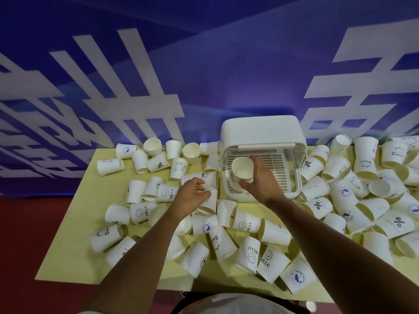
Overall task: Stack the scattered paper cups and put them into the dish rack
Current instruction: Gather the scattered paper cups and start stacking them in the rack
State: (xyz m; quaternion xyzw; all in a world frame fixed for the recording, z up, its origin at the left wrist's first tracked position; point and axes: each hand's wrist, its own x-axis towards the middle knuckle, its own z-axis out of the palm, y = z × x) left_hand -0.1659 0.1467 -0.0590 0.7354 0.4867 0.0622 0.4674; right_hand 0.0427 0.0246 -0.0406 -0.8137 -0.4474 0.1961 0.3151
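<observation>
From the head camera, the right hand [263,180] is closed round a short stack of cups [242,168]. Its fingers and thumb curl about the stack's sides, and the top cup's mouth is tilted toward the viewer. The stack sits over the slatted tray in the near left part of the dish rack [260,130], a white box with its lid raised at the far middle of the bench [74,223]. The left hand [190,196], just left of the rack, has its fingers curled on a single cup [209,201] among others. Scattered paper cups [246,223], most lying on their sides, cover the yellow bench left, right and near. Beyond it stands a blue wall [215,75] with large white characters.
</observation>
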